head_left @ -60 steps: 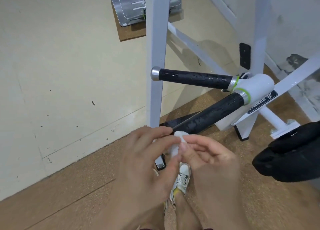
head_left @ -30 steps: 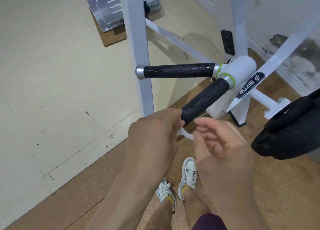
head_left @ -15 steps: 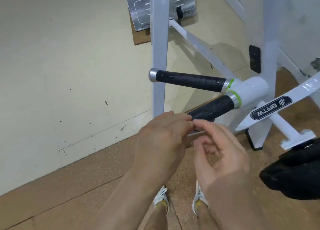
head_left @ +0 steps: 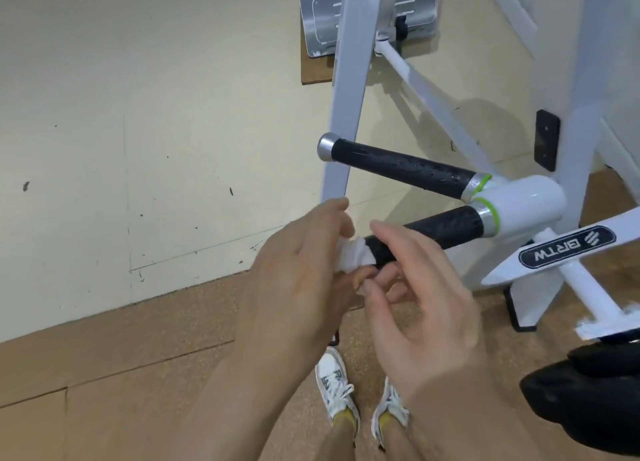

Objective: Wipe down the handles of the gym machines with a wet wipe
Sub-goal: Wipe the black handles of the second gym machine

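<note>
Left hand pinches white wipe over near end of lower black handle. Right hand just beside it, fingers loosely spread, holding nothing.

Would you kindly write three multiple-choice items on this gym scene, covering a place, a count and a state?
1. Where is the wet wipe?
A) on the floor
B) at the near end of the lower handle
C) on the black pad

2. How many black handles are in view?
A) four
B) one
C) two

3. What is the left hand doing?
A) holding the wet wipe
B) hanging empty
C) gripping the white frame

Answers: 1 B, the white wad sits at that end; 2 C, the upper handle plus the lower; 3 A, its fingers curl round the wad.
</note>
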